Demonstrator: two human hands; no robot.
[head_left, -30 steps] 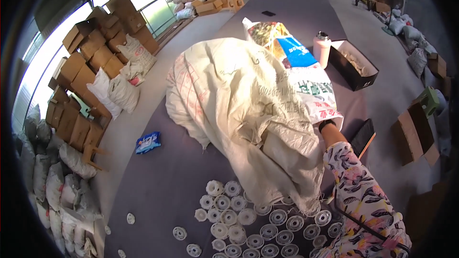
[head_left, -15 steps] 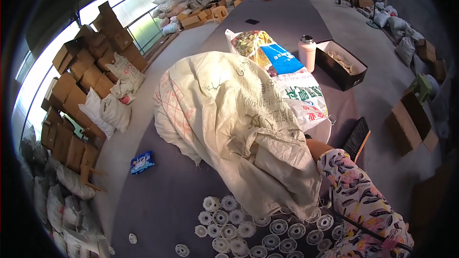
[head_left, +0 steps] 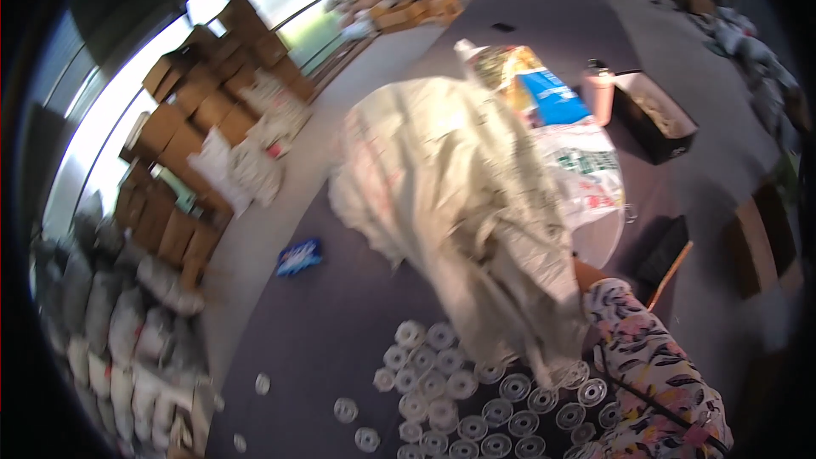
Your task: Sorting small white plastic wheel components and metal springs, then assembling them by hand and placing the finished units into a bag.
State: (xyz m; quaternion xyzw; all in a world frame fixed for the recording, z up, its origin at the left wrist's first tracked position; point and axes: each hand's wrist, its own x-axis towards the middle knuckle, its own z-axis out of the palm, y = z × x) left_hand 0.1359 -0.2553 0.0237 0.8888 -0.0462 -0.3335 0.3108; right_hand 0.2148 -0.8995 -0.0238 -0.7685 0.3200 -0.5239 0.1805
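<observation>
The floral-sleeved right forearm (head_left: 650, 365) reaches behind a crumpled cream woven sack (head_left: 459, 195), hiding whether the unseen hands grasp anything.

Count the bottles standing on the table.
1: the pink bottle with a dark lid, just left of the open black box, beyond the big cream sack. Others could be hidden behind or under the sack.

Your open lane lies on the left, over the grey tabletop (head_left: 336, 323) between the blue plastic packet (head_left: 298, 257) and the clustered white plastic discs (head_left: 442, 382). The bulky woven sack (head_left: 442, 170) blocks your middle. Rightward, the pink bottle (head_left: 597, 95), open black box (head_left: 671, 143) and black-bristled brush (head_left: 663, 253) obstruct you.
</observation>
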